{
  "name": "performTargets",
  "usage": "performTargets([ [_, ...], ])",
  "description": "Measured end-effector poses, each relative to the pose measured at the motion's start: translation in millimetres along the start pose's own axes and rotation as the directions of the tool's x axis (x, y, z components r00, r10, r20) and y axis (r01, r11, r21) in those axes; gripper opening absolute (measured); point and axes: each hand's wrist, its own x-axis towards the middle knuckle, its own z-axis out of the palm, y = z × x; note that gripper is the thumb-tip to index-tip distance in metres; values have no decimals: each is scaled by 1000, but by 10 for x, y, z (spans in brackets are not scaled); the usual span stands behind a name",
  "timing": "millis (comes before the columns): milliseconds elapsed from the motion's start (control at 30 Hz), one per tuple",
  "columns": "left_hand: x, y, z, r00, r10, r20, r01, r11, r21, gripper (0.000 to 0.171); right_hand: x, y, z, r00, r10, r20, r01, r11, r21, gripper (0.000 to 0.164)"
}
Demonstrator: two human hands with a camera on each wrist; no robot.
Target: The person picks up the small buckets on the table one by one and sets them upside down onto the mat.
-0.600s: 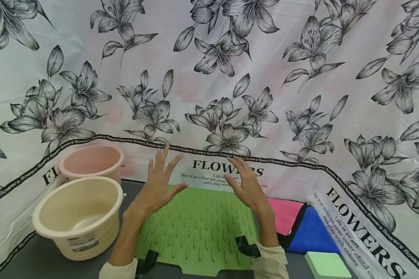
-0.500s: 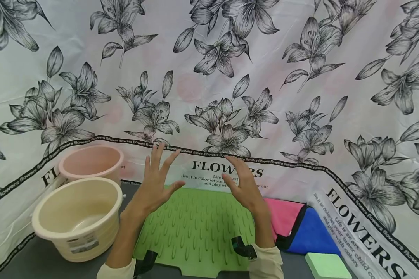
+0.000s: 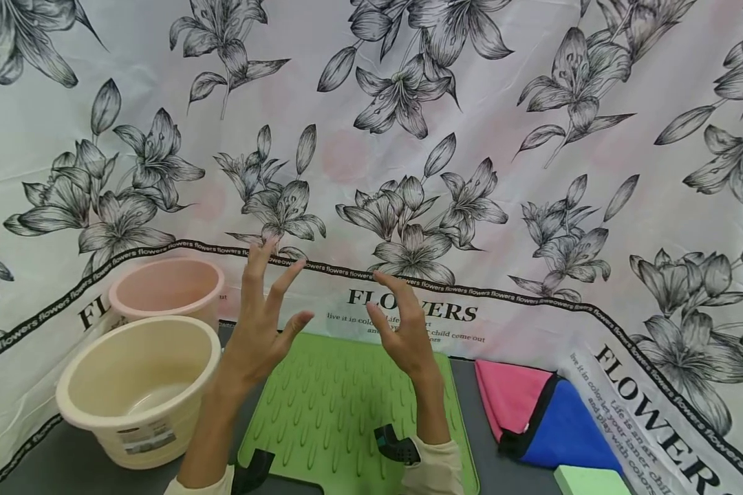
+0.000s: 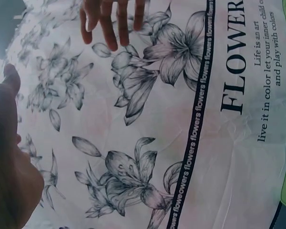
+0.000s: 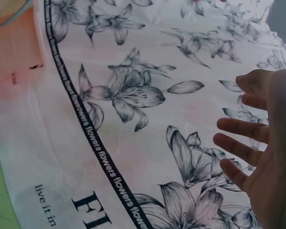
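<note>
Both hands are raised in the air above a green ridged mat (image 3: 347, 405), with nothing held in either. My left hand (image 3: 256, 330) has its fingers spread and thumb pointing right, close to the cream tub in the head view. Opposite it, my right hand (image 3: 405, 330) holds its fingers loosely bent, thumb toward the left hand. A gap separates the two. In the left wrist view the right hand's fingers (image 4: 117, 24) hang into the top of the picture. The right wrist view shows the right hand (image 5: 262, 138) with relaxed, parted fingers.
A cream tub (image 3: 77, 399) stands at the left, a pink tub (image 3: 167, 282) behind it. To the right lie a folded pink and blue cloth (image 3: 563, 426) and a pale green block (image 3: 591, 481). A flower-printed sheet (image 3: 347, 165) hangs behind the dark table (image 3: 501, 474).
Both hands have shifted left, the right one more, so it now overlaps the mat. The head view has turned slightly, moving the cloth and block toward the right and down.
</note>
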Motion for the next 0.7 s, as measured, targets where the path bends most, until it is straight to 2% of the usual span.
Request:
performTargets([
  [167, -20, -10, -54, 999, -46, 12, 46, 999, 16, 73, 27, -94, 116, 999, -26, 26, 27, 999, -30, 53],
  [333, -24, 1, -197, 993, -79, 85, 74, 995, 65, 72, 40, -189, 204, 997, -38, 68, 42, 998, -53, 52],
  [400, -29, 8, -283, 988, -98, 118, 87, 992, 90, 69, 36, -216, 240, 995, -52, 87, 58, 996, -62, 52],
  [533, -40, 24, -520, 968, -165, 190, 143, 982, 126, 64, 41, -274, 312, 991, -83, 107, 90, 994, -61, 51],
  [700, -79, 3, -850, 939, -269, 215, 245, 961, 131, 67, 57, -352, 411, 985, -105, 140, 114, 992, -61, 50],
])
